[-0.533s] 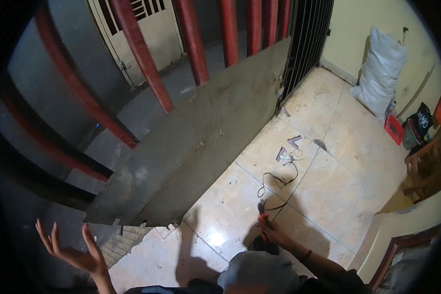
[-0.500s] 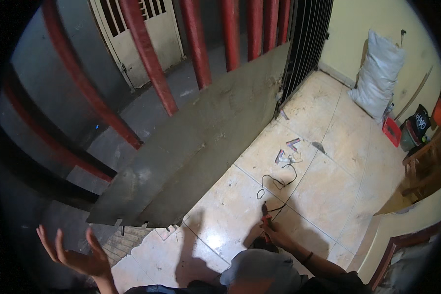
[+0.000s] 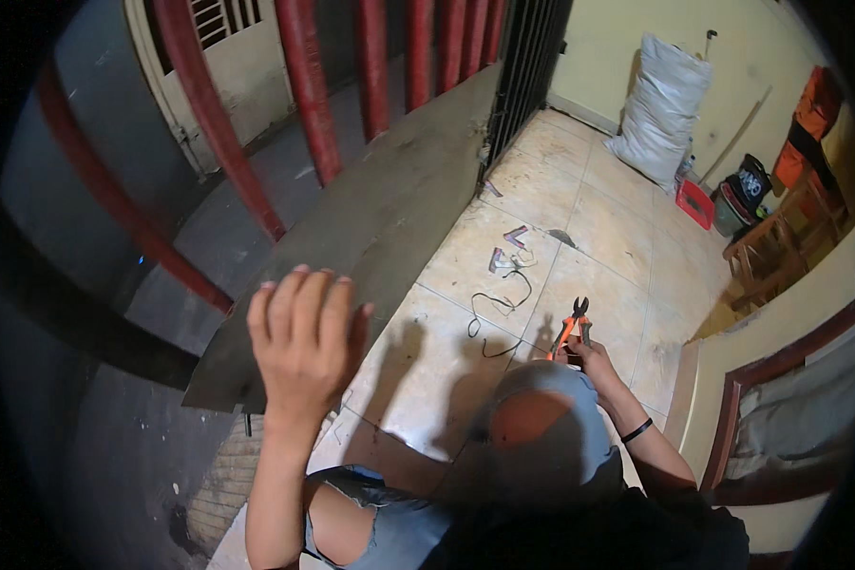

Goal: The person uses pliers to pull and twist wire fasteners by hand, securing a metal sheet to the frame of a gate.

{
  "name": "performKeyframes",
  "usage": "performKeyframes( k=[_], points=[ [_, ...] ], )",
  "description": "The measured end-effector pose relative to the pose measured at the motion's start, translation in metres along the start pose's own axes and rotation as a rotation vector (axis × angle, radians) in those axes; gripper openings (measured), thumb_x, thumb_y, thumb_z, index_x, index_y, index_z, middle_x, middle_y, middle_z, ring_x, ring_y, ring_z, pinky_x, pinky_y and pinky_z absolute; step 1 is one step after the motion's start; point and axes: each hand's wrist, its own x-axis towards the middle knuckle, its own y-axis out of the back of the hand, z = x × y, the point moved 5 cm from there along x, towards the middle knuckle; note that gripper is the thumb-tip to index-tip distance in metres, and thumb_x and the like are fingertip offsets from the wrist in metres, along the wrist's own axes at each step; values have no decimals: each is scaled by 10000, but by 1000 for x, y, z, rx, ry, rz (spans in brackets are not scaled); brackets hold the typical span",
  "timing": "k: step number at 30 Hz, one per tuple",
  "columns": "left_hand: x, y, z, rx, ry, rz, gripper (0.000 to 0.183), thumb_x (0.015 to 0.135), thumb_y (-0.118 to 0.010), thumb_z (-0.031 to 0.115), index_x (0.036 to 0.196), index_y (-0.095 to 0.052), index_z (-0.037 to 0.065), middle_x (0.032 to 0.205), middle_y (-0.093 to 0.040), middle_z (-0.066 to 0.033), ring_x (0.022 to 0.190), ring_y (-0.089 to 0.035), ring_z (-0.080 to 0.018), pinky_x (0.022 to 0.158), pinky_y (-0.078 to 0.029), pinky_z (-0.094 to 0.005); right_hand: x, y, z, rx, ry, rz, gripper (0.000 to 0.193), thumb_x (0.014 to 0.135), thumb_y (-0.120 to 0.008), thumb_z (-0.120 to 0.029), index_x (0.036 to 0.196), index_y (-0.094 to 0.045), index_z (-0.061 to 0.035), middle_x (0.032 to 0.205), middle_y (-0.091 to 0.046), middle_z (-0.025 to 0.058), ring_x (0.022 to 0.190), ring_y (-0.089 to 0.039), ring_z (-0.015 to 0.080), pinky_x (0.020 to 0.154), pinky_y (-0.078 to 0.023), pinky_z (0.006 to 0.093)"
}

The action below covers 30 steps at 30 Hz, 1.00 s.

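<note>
Up comes the left hand (image 3: 304, 347), in from the far left to before the flat, scuffed grey metal panel (image 3: 380, 199), fingers slightly spread and bent! The right hand (image 3: 594, 363) now has the orange-and-grey-handled metal pliers (image 3: 563, 334) clear of the thin, looping black cord (image 3: 509, 306), fingers closed round the handles. Glossy cream floor tiles (image 3: 603, 271) shine below. The pliers point upward, jaws parted, just beyond the ripped-denim knee (image 3: 534, 416).
</note>
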Motion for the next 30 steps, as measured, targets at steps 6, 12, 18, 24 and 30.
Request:
performKeyframes(
  k=[6, 12, 18, 24, 30],
  points=[
    [9, -30, 12, 65, -17, -25, 409, 811, -824, 168, 1170, -647, 86, 1288, -629, -109, 1338, -527, -315, 1145, -347, -523, 58, 58, 4, 60, -20, -8, 144, 995, -538, -235, 1005, -593, -103, 848, -618, -5, 773, -580, 114, 653, -435, 297],
    [22, -77, 27, 328, -103, -243, 357, 878, -762, 217, 1184, -638, 81, 1282, -646, -112, 1351, -533, -333, 1165, -303, -578, 148, 19, -36, 122, 22, -302, 496, 1003, -563, -374, 1422, -516, -113, 1289, -613, 40, 1219, -602, 224, 979, -464, 408],
    [56, -109, 29, 568, -125, -492, 416, 894, -746, 206, 1250, -589, 61, 1376, -590, -134, 1423, -461, -351, 1198, -264, -587, 308, -72, -119, -77, 376, -420, 383, 1014, -541, -308, 1225, -579, 9, 850, -629, 32, 824, -644, 171, 627, -478, 349],
    [87, -125, 35, 685, -136, -638, 425, 919, -717, 215, 1297, -567, 91, 1493, -521, -136, 1459, -414, -352, 1211, -233, -582, 393, -148, -196, 132, 155, -653, 368, 1014, -557, -323, 1209, -561, -10, 1088, -622, 109, 1012, -672, 273, 813, -620, 481],
    [98, -132, 37, 753, -134, -683, 409, 944, -704, 262, 1297, -578, 99, 1500, -517, -138, 1462, -412, -369, 1208, -238, -573, 403, -147, -243, 242, 99, -859, 372, 1018, -540, -280, 1232, -539, 24, 1206, -601, 169, 1094, -663, 332, 832, -627, 534]
  ],
)
